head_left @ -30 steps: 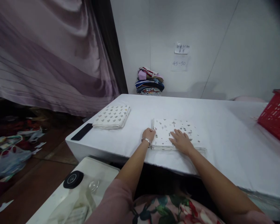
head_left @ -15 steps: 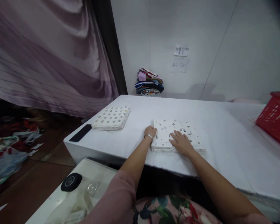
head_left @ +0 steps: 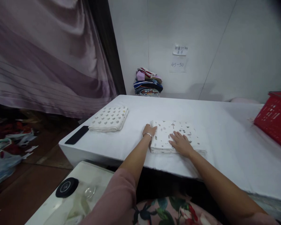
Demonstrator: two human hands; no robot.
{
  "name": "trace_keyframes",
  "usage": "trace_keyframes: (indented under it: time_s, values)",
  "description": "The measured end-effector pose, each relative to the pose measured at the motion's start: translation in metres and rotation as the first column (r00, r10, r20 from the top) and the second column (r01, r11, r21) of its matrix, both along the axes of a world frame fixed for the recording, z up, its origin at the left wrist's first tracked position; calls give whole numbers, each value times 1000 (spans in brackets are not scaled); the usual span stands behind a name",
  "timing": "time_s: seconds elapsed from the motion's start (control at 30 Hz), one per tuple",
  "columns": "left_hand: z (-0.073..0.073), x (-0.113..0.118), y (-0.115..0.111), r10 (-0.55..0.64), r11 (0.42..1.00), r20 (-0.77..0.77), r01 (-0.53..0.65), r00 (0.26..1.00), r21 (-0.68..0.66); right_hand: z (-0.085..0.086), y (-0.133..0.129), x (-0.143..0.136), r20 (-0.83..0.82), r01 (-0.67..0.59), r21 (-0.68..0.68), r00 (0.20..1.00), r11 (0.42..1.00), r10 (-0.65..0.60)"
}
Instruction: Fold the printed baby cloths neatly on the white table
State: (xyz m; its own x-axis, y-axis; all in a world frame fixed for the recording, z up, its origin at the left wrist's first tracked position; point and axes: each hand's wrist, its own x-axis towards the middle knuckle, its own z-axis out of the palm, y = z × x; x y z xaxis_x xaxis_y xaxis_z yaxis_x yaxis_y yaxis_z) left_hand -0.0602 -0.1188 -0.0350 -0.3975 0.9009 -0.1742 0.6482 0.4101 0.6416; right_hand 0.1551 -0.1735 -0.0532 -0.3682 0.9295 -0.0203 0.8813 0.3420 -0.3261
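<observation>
A folded white cloth [head_left: 165,134] with small grey prints lies on the white-covered table in front of me. At its left edge is my left hand [head_left: 149,130], wearing a bracelet, thumb on top and fingers curled at the side; the fingertips are partly hidden. My right hand [head_left: 181,143] rests flat on the cloth's upper face, fingers spread. To the left lies a second folded white cloth [head_left: 109,118] with rows of grey motifs, apart from both hands.
The white table [head_left: 140,107] has a black strip [head_left: 77,135] at its left corner. A red basket [head_left: 275,117] stands on the right. Piled fabrics [head_left: 148,82] sit by the wall. At lower left, a white surface [head_left: 93,170] carries a round black object [head_left: 67,187]. A curtain [head_left: 48,62] hangs at left.
The view has shifted slightly to the right. Both hands keep nearly the same place on the folded cloth.
</observation>
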Motion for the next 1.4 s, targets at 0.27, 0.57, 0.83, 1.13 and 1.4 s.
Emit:
trace_keyframes:
  time_s: [0.27,0.57,0.83,1.13,1.4]
  values:
    - [7,-4,18,-183,970,-55,171,982,-175,18,54,67,-191,394,-21,900,919,-391]
    - [2,-5,15,-55,998,140,57,989,-10,2,58,87,-182,476,-40,861,879,-475]
    - [-10,-4,14,-168,985,97,163,981,59,3,55,97,-351,535,-227,734,814,-581]
    - [-1,7,59,-198,965,49,186,979,183,9,84,101,-729,595,-209,434,776,-529]
    - [-5,33,110,-305,951,31,304,952,55,-10,109,142,-585,698,-219,465,681,-664]
